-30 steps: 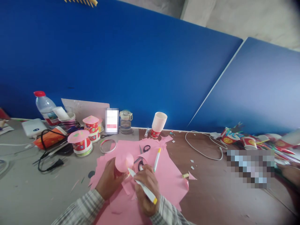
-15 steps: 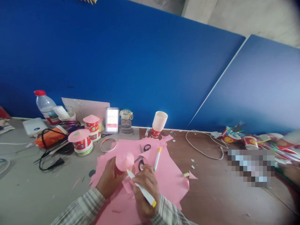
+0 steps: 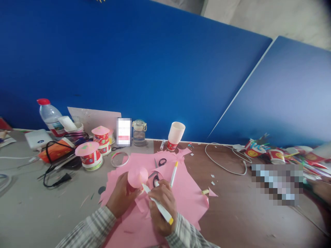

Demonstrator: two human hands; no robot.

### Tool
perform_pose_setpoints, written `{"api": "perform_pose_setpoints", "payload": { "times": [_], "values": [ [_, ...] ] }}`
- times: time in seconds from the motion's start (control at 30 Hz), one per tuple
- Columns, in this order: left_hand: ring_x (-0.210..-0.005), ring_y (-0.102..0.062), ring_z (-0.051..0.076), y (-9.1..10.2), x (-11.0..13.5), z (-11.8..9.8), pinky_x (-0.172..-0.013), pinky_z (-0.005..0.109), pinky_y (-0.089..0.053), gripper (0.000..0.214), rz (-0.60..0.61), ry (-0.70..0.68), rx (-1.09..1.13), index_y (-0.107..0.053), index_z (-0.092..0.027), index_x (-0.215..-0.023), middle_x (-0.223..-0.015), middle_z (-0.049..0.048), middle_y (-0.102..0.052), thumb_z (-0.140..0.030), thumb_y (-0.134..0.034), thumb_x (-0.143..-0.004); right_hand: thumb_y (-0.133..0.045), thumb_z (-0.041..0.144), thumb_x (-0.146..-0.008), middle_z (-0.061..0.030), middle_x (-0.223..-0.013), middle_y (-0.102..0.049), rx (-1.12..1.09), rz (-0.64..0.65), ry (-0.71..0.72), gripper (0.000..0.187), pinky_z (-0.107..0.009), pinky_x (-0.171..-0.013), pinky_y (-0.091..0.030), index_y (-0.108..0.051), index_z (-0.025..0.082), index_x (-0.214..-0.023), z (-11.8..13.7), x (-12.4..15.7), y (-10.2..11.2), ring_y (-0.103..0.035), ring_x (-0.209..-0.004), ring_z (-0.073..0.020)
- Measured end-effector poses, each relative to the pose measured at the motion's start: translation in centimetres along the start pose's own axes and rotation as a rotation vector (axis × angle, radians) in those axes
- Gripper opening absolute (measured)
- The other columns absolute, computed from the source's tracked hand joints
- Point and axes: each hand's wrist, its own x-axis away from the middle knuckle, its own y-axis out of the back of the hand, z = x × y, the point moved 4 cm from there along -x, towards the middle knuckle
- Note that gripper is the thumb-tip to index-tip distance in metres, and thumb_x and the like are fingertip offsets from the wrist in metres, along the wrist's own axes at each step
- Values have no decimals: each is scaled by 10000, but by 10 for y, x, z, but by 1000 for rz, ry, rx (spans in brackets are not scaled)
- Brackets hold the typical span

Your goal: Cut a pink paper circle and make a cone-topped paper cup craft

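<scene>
My left hand is wrapped round a small craft piece topped with a pink paper cone; the part under the cone is mostly hidden by my fingers. My right hand grips a white marker with a yellow end, its tip angled toward the cone's lower right edge. Whether the tip touches the piece I cannot tell. Beneath both hands lies a large sheet of pink paper. Scissors with dark handles rest beyond my right hand, and a second marker lies to their right.
Two red cups with pink cone roofs stand at left, near a roll of tape. White stacked cups and a water bottle stand by the blue partition. Another person's hand is at far right.
The marker in my right hand has shifted slightly right, its tip a little further from the cone's edge. My left hand keeps its hold on the cone-topped piece.
</scene>
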Motion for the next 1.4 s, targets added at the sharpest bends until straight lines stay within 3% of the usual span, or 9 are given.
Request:
{"api": "perform_pose_setpoints", "payload": {
  "times": [0.77, 1.0, 1.4],
  "values": [
    [-818, -504, 330, 1, 0, -3, -660, 489, -457, 456, 12, 21, 10, -543, -191, -878, -831, 90, -585, -265, -668, -445, -558, 116, -749, -10, -726, -669, -6, 91, -26, 202, -469, -798, -480, -626, 204, -918, -1, 6, -1, -631, -589, -183],
    [-851, -496, 328, -1, 0, 1, -691, 491, -447, 509, 47, 22, 20, -531, -200, -924, -894, 93, -577, -197, -664, -433, -562, 136, -765, -5, -808, -704, 19, 168, 39, 295, -475, -873, -459, -587, 246, -1037, 1, 7, -4, -652, -645, -187],
    [-829, -509, 289, 0, -1, -5, -692, 440, -456, 401, 31, -25, 43, -562, -200, -844, -870, 71, -589, -121, -620, -455, -571, 155, -758, -4, -752, -650, 97, 265, 112, 264, -435, -877, -452, -604, 218, -1012, 6, 8, -7, -631, -628, -170]
  ]
}}
